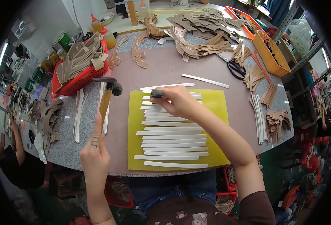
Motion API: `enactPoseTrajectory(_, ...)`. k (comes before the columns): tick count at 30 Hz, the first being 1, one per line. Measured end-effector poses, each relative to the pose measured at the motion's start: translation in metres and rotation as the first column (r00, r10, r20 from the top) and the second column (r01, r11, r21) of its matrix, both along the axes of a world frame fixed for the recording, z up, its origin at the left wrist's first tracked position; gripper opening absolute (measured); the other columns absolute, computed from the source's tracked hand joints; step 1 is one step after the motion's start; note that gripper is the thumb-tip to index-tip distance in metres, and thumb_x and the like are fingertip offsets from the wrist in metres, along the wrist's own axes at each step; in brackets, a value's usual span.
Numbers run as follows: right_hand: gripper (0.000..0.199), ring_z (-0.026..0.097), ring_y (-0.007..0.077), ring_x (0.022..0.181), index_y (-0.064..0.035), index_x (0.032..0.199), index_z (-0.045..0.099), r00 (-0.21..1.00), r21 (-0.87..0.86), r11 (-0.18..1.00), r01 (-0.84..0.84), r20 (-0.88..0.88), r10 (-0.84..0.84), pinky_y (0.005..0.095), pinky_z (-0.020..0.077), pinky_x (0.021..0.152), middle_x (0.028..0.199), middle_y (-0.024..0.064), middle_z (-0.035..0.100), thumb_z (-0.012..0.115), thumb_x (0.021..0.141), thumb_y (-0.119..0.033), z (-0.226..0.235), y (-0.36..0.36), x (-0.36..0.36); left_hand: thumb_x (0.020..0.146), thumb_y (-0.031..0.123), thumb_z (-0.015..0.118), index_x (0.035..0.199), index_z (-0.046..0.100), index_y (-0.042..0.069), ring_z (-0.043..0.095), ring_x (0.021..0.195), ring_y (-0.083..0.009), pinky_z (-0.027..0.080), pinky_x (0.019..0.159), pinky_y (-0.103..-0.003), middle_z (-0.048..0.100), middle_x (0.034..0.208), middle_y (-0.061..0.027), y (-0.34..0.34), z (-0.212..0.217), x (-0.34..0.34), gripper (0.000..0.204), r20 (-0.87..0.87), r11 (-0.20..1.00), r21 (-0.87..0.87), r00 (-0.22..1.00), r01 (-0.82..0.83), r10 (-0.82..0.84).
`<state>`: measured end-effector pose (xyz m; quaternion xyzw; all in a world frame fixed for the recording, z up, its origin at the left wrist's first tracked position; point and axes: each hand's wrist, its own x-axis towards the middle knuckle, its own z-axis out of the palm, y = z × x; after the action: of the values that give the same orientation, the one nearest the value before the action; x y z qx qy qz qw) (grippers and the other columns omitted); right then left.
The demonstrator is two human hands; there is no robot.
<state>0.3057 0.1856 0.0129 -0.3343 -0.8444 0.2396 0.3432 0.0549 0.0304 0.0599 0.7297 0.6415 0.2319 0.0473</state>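
My left hand (95,155) is closed round the wooden handle of a hammer (105,99), its dark metal head raised at the left of the board. In my right hand (178,100) a short dark metal punch-like tool (156,93) is gripped, held over the upper strips; its lower end is hidden by my fingers. Many narrow white strips (174,145) lie crosswise in a column on a yellow-green board (218,131). One white strip (205,80) rests apart on the mat beyond the board, and another pokes out past its far edge.
A red basket (81,80) heaped with brown pieces stands left. Bundles of white strips (258,120) lie on both sides. Black-handled scissors (235,69), cut brown pieces (210,22) and an orange tray (272,56) fill the far right. Glue bottles (108,37) stand behind. A co-worker (15,157) is far left.
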Motion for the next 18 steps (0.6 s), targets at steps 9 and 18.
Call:
enactPoseTrajectory(9, 0.005, 0.056, 0.0119, 0.062, -0.0018, 0.091, 0.07, 0.687, -0.609, 0.786, -0.104, -0.615, -0.387, 0.0265, 0.0456, 0.057, 0.08, 0.003, 0.071, 0.071, 0.092, -0.007, -0.014, 0.002, 0.023, 0.099, 0.008, 0.057, 0.158, 0.04, 0.027, 0.046, 0.045, -0.0204, 0.042, 0.048, -0.041, 0.06, 0.069, -0.0115, 0.0, -0.033, 0.011, 0.064, -0.135, 0.99, -0.139, 0.991, -0.012, -0.007)
enactPoseTrajectory(18, 0.008, 0.051, 0.0162, 0.055, -0.0004, 0.09, 0.069, 1.0, -0.131, 0.991, 0.008, -0.021, -0.011, 0.0305, 0.0429, 0.054, 0.072, 0.0055, 0.067, 0.071, 0.091, -0.007, 0.018, -0.005, -0.001, 0.098, 0.011, 0.06, 0.158, 0.04, 0.028, 0.048, 0.045, -0.0216, 0.043, 0.048, -0.042, 0.053, 0.063, -0.0087, -0.016, -0.025, 0.012, 0.065, -0.26, 0.989, -0.141, 0.966, -0.043, 0.005)
